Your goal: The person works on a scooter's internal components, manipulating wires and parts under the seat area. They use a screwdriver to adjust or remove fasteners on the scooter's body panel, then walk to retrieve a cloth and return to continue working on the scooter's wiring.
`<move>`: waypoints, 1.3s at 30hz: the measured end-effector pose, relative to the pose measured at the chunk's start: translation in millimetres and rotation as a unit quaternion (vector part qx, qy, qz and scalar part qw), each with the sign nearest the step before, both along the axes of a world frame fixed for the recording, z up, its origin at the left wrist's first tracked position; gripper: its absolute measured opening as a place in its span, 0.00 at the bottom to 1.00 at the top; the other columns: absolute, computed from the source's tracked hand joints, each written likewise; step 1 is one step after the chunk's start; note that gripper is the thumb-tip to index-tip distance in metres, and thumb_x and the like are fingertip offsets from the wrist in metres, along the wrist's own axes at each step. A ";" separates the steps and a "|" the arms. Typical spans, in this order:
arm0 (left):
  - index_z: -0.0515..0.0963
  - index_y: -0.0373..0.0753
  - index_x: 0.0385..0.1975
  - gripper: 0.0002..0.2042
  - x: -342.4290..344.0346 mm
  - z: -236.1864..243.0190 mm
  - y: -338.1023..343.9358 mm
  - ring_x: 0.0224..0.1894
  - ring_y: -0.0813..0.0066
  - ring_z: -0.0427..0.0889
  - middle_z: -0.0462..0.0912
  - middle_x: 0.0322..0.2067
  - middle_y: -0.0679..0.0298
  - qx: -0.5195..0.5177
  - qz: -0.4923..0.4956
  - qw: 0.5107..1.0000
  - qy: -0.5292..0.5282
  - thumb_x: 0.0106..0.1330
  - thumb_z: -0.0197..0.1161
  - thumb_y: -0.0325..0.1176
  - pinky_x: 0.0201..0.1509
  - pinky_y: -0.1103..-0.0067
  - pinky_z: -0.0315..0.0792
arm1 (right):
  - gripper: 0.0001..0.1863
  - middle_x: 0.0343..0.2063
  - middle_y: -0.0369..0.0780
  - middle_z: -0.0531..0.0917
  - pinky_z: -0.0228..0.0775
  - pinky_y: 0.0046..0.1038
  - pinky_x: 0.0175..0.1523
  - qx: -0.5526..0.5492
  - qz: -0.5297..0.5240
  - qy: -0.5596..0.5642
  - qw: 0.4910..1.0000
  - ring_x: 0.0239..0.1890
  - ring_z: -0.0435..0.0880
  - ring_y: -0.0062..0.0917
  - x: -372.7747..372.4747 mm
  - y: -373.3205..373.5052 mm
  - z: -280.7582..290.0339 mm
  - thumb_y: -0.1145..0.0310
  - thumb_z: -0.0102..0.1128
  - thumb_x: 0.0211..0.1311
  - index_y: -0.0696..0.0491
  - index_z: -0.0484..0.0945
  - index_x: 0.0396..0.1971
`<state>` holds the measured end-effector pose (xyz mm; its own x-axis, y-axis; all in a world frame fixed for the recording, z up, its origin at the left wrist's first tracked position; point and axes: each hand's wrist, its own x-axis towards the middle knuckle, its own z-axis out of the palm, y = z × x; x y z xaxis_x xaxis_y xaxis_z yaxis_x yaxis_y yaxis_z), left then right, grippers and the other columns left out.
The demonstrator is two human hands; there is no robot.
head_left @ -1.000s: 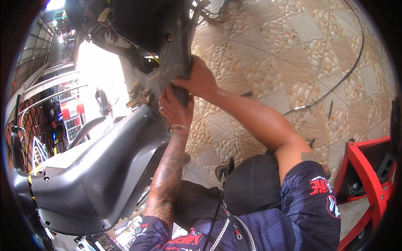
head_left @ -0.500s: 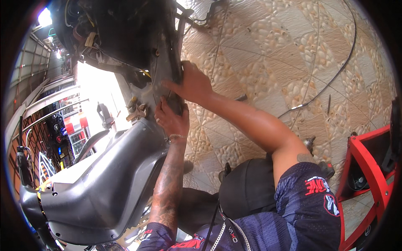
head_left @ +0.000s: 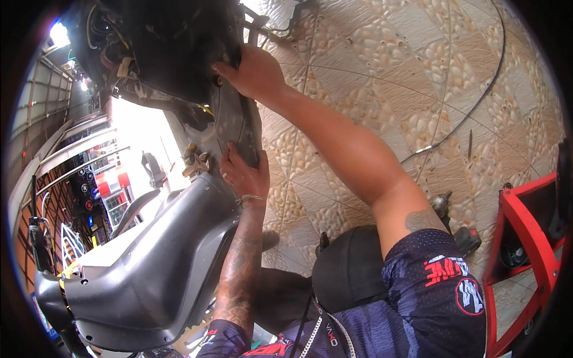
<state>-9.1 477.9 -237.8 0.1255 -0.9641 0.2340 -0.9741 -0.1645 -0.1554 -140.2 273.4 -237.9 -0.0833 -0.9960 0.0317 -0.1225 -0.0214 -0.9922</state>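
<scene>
Glossy black cover [head_left: 149,268] nearest, at left. Left hand [head_left: 243,173] clasped on lower end of gray panel [head_left: 230,122], just beyond cover: 1 long, narrow piece, dull finish. Right hand [head_left: 255,73], apart from left, at panel's upper end, thumb near round fitting [head_left: 217,80]; other fingers mostly hidden, can't tell if clamped. Dark bodywork [head_left: 167,53] beyond, top cut off, details murky.
</scene>
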 end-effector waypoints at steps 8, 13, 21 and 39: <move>0.59 0.35 0.69 0.43 0.3 1.7 -0.4 0.63 0.46 0.64 0.63 0.61 0.48 0.006 0.006 1.000 0.008 0.57 0.72 0.47 0.63 0.53 0.61 | 0.33 0.29 0.46 0.86 0.78 0.37 0.44 -0.018 0.015 -0.023 0.999 0.36 0.87 0.39 -4.6 -3.2 -4.4 0.37 0.66 0.55 0.57 0.83 0.40; 0.59 0.35 0.69 0.43 3.6 0.7 -0.3 0.64 0.45 0.63 0.63 0.61 0.48 0.009 0.005 1.000 0.011 0.58 0.71 0.48 0.63 0.51 0.61 | 0.36 0.35 0.48 0.86 0.78 0.37 0.48 0.056 0.151 -0.008 0.987 0.41 0.87 0.39 -43.1 32.9 -43.2 0.38 0.68 0.54 0.56 0.80 0.49; 0.59 0.35 0.69 0.44 4.3 -2.7 1.8 0.60 0.44 0.65 0.64 0.57 0.47 0.002 0.001 1.000 0.000 0.56 0.72 0.49 0.61 0.52 0.62 | 0.10 0.53 0.46 0.78 0.74 0.46 0.56 -0.119 0.337 0.484 0.799 0.54 0.80 0.42 -90.5 162.3 -171.9 0.63 0.58 0.63 0.51 0.81 0.40; 0.66 0.26 0.61 0.40 8.0 0.9 -2.4 0.57 0.46 0.67 0.69 0.53 0.44 -0.001 -0.079 0.997 0.008 0.53 0.76 0.44 0.62 0.57 0.63 | 0.10 0.31 0.48 0.80 0.70 0.44 0.43 0.065 0.347 -0.082 0.932 0.38 0.80 0.48 -20.2 250.3 -117.2 0.64 0.59 0.67 0.54 0.72 0.39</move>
<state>-1.1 475.6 -236.9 -0.0250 -0.9717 0.2348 -0.9902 -0.0082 -0.1395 -160.4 523.7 -355.1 0.5898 -0.8060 -0.0490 0.0298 0.0824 -0.9961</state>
